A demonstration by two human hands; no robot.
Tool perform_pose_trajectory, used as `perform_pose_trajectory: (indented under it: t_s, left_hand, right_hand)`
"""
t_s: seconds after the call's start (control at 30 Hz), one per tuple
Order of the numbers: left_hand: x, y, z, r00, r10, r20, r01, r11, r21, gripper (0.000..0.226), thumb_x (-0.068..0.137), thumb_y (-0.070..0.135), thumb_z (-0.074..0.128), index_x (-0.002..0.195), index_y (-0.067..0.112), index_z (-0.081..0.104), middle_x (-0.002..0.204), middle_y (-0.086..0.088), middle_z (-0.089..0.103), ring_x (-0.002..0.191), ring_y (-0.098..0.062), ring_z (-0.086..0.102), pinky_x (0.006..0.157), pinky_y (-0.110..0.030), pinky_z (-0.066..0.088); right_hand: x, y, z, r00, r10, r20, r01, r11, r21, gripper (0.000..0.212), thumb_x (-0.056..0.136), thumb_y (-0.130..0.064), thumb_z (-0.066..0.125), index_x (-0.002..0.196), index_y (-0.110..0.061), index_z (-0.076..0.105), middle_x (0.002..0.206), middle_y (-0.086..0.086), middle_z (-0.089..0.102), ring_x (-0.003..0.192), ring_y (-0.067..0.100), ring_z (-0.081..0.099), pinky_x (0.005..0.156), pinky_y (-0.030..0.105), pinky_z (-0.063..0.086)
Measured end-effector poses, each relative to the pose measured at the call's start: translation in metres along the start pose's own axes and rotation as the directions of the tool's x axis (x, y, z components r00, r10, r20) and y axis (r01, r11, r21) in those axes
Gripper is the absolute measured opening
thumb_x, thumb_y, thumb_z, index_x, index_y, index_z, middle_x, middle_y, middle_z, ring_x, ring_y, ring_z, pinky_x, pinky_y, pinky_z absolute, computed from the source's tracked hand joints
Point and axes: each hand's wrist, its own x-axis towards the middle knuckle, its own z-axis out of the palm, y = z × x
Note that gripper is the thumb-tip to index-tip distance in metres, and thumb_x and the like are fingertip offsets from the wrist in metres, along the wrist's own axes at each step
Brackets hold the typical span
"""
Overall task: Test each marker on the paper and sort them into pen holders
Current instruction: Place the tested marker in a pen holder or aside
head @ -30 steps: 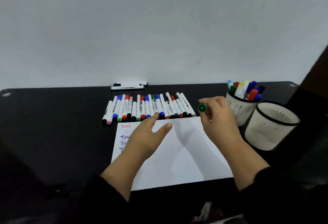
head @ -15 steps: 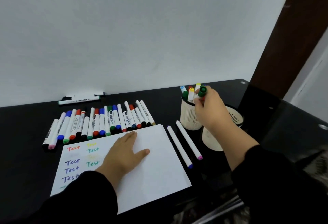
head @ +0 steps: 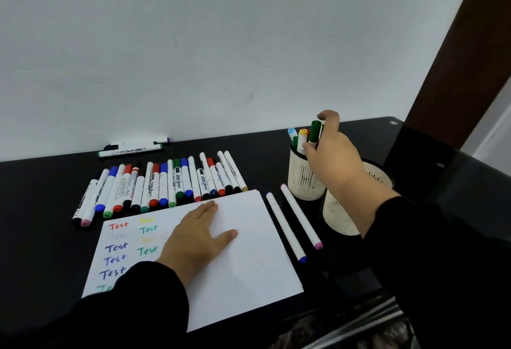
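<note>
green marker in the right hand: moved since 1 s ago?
Yes. The green marker, then above the marker row's right end, now stands in the far pen holder, with the right hand gripping it.

your desk (head: 49, 238) is black and glossy, its far right part catching pale reflections. the paper (head: 249, 252) under your left hand (head: 199, 238) is smooth, matt white. the markers (head: 166, 182) look like smooth white plastic with coloured caps. both pen holders (head: 304, 180) are cream perforated mesh with dark rims. your sleeves (head: 428, 252) are matt black cloth. the wall (head: 221, 44) is matt white.
</note>
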Motion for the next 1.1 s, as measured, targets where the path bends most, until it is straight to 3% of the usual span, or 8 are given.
perform_pose_trajectory:
  t_s: [0.2,0.37,0.6,0.77,0.9,1.1]
  left_hand:
    - [0.001,-0.001,0.000,1.000,0.001,-0.001,-0.001,1.000,0.002,0.077,0.088,0.059,0.045,0.149,0.023,0.018,0.155,0.011,0.015,0.141,-0.009,0.013,0.115,-0.027,0.013]
    - [0.000,-0.001,0.000,1.000,0.001,0.001,-0.001,1.000,-0.003,0.077,0.088,0.059,0.045,0.149,0.023,0.018,0.155,0.011,0.016,0.141,-0.009,0.014,0.115,-0.028,0.013]
    - [-0.001,0.000,-0.001,1.000,-0.008,0.011,0.008,1.000,-0.002,0.076,0.088,0.059,0.045,0.149,0.022,0.017,0.155,0.010,0.016,0.142,-0.009,0.013,0.116,-0.028,0.013]
    - [-0.001,0.003,-0.002,0.999,-0.030,0.026,0.031,0.999,-0.027,0.077,0.087,0.059,0.047,0.149,0.023,0.018,0.155,0.010,0.017,0.141,-0.010,0.015,0.116,-0.029,0.015]
    - [-0.001,0.005,-0.006,0.997,-0.058,0.050,0.061,0.996,-0.057,0.078,0.087,0.058,0.049,0.149,0.023,0.018,0.155,0.008,0.017,0.141,-0.011,0.016,0.115,-0.031,0.017]
    - [-0.002,-0.005,-0.023,0.998,-0.064,0.014,0.065,0.990,-0.128,0.075,0.086,0.055,0.053,0.148,0.024,0.023,0.154,0.007,0.021,0.141,-0.012,0.018,0.114,-0.031,0.019]
  right_hand:
    - [0.005,0.002,-0.003,0.999,0.007,0.043,-0.005,0.998,-0.057,0.030,0.096,-0.021,0.053,0.117,-0.010,0.035,0.091,0.012,0.057,0.073,0.025,0.056,0.058,0.032,0.041]
    - [0.008,0.003,-0.007,0.991,0.050,0.128,-0.033,0.991,-0.133,0.021,0.096,-0.026,0.054,0.108,-0.010,0.046,0.090,0.007,0.053,0.078,0.022,0.053,0.064,0.030,0.040]
    - [0.011,-0.002,-0.010,0.973,0.056,0.223,-0.001,0.971,-0.240,0.024,0.099,-0.026,0.048,0.116,-0.011,0.056,0.105,0.008,0.062,0.091,0.020,0.058,0.074,0.029,0.046]
    - [0.005,0.004,-0.007,0.997,-0.063,0.050,0.069,0.990,-0.125,0.029,0.094,-0.036,0.053,0.107,-0.011,0.060,0.108,0.005,0.054,0.091,0.016,0.050,0.074,0.026,0.041]
    - [-0.007,-0.006,-0.001,0.982,-0.186,-0.018,0.184,0.980,-0.073,0.030,0.093,-0.041,0.054,0.094,-0.012,0.061,0.095,-0.001,0.049,0.094,0.015,0.049,0.072,0.023,0.036]
    - [-0.021,-0.039,0.025,0.941,-0.333,0.056,0.336,0.940,-0.061,0.029,0.094,-0.043,0.050,0.091,-0.015,0.058,0.086,-0.003,0.048,0.085,0.014,0.046,0.068,0.024,0.035]
